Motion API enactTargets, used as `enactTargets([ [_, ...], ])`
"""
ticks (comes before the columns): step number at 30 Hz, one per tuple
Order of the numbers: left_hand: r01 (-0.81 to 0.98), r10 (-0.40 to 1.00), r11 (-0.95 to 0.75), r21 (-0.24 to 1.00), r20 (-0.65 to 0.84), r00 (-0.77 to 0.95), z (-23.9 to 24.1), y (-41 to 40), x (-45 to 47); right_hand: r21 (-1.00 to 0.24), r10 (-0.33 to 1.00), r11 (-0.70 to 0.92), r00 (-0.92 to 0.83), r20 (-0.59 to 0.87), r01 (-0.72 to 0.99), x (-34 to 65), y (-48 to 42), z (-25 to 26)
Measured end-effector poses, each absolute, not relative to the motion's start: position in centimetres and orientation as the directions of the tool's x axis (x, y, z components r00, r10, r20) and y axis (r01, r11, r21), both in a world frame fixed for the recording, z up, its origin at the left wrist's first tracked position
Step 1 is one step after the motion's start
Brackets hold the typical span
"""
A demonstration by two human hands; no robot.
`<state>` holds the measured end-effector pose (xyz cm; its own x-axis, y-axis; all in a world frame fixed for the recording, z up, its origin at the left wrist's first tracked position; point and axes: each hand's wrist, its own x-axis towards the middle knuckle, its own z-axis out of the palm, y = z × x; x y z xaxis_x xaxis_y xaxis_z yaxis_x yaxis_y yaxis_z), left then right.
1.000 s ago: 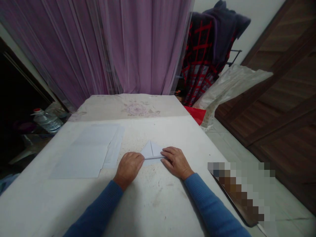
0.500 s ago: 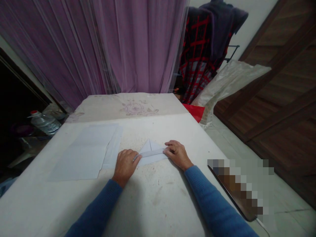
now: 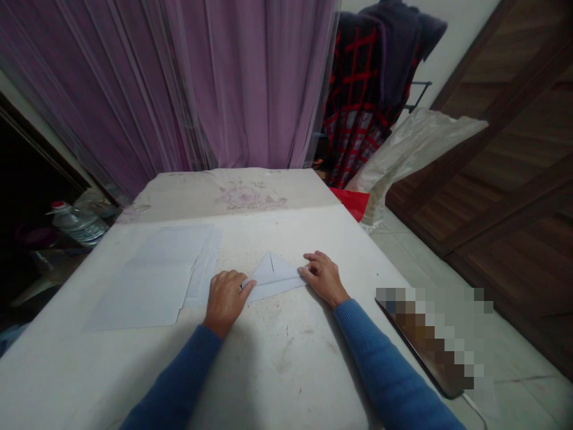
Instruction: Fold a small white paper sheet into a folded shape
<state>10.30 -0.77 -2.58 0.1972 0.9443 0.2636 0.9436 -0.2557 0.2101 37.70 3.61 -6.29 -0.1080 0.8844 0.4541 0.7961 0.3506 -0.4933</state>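
A white folded paper [image 3: 274,276] lies on the table between my hands, its top a triangle with a dark slit down the middle. Along its lower side runs a straight strip with a crease above it. My left hand [image 3: 226,298] grips the paper's left end, thumb on top near the crease and fingers curled around the edge. At the right end, my right hand [image 3: 326,279] pinches the corner between thumb and forefinger, its other fingers slightly lifted. Left of my left hand lie loose white sheets [image 3: 145,278], overlapping one another.
The white table [image 3: 286,370] has a floral cloth strip [image 3: 188,194] at its far end. A dark flat device [image 3: 430,352], partly pixelated, lies at the right edge with a cable. A water bottle [image 3: 80,224] stands left; a plastic bag [image 3: 403,149] hangs right.
The raised lower strip of the paper now lies flatter, and more of the triangle's face shows. My right hand has shifted slightly right along the edge; my left hand stays at the left end.
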Motion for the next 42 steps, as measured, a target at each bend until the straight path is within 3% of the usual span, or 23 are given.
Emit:
enactTargets([
  [11,0.949,0.949,-0.231,0.213,0.264,0.171,-2.4,-1.0,10.5,-0.457,0.895,0.292,-0.071,0.441,0.840,37.0,3.2,-6.0],
  [24,0.946,0.947,-0.224,0.233,0.282,0.154,-3.0,-0.8,10.5,-0.446,0.948,0.159,-0.010,0.317,0.881,36.0,2.5,-3.8],
  [42,0.932,0.927,-0.237,0.275,0.351,0.133,-3.2,-1.0,10.6,-0.459,0.948,0.148,0.006,0.317,0.876,36.1,2.4,-4.0],
])
